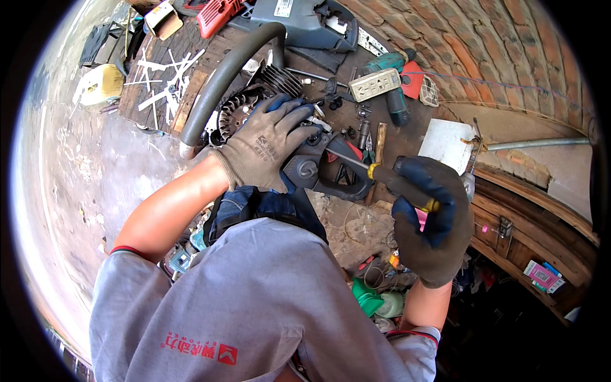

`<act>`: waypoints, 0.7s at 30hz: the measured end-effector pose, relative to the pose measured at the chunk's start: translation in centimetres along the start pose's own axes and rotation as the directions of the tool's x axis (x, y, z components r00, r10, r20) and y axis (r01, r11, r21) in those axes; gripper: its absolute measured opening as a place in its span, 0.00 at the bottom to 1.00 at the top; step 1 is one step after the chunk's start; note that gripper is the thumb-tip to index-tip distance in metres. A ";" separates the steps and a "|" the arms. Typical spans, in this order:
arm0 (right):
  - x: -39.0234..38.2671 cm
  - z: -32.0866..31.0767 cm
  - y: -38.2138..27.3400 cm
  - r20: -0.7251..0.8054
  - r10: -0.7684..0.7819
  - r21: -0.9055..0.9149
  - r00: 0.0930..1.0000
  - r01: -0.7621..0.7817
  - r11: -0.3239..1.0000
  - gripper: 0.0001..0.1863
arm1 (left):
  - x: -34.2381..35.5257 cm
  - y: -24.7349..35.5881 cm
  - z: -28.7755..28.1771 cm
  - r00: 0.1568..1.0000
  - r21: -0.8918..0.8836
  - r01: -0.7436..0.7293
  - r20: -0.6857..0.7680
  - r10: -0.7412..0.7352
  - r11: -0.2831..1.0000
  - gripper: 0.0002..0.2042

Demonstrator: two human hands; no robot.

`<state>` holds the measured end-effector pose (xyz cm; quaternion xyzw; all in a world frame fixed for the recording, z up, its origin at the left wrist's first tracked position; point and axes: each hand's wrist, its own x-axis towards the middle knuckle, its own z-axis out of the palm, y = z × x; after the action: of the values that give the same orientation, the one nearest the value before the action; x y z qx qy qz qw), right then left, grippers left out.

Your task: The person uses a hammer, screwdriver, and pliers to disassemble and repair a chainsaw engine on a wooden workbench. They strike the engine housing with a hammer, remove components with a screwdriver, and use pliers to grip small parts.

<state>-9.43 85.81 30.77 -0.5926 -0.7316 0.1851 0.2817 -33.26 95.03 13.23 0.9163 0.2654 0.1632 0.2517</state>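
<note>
A partly stripped chainsaw point(299, 172) lies on the workbench before me, its curved tubular handle point(232, 73) arching at the left. Bare flywheel fins point(232, 118) and cylinder cooling fins point(283, 79) show on it. Gloved, my left hand point(264, 137) grips across the saw's body, fingers over the top and thumb on the near side, hiding part of it. My right hand point(433, 216), also gloved, is closed around the yellow-and-dark handle of a screwdriver point(382, 175). Its shaft slants left to the saw's rear handle section; I cannot tell exactly what the tip touches.
Beyond the saw lie a grey plastic housing point(299, 22), a power strip point(374, 85) and a teal cordless drill point(398, 105). Pliers point(368, 153) and a wooden-handled tool point(380, 140) sit right of the saw. White strips point(168, 86) are scattered at left; a brick wall point(458, 44) rises behind.
</note>
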 end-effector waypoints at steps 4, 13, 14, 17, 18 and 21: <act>2.2 0.8 -0.4 0.137 -0.104 -0.068 0.985 0.115 0.991 0.22 | 0.1 0.1 -0.1 0.999 0.042 0.005 0.044 -0.007 0.999 0.56; 4.2 1.9 -0.6 0.180 -0.166 -0.111 0.970 0.187 0.976 0.21 | -0.1 0.3 -0.5 0.995 0.070 0.029 0.089 -0.035 0.997 0.56; 4.4 1.9 -0.6 0.185 -0.167 -0.109 0.968 0.189 0.976 0.21 | -0.1 0.3 -0.5 0.995 0.073 0.028 0.095 -0.035 0.997 0.56; 4.5 2.1 -0.6 0.196 -0.150 -0.119 0.969 0.175 0.977 0.20 | -0.1 0.3 -0.5 0.994 0.078 0.028 0.106 -0.036 0.997 0.56; 4.5 2.1 -0.6 0.198 -0.140 -0.126 0.970 0.166 0.978 0.20 | -0.1 0.4 -0.6 0.994 0.079 0.028 0.105 -0.036 0.997 0.56; 4.5 2.0 -0.5 0.209 -0.134 -0.137 0.969 0.165 0.977 0.21 | -0.1 0.4 -0.5 0.994 0.084 0.030 0.100 -0.039 0.996 0.56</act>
<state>-11.71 90.22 30.39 -0.5340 -0.8107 0.1648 0.1744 -33.37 94.88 13.85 0.9282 0.2746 0.1008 0.2299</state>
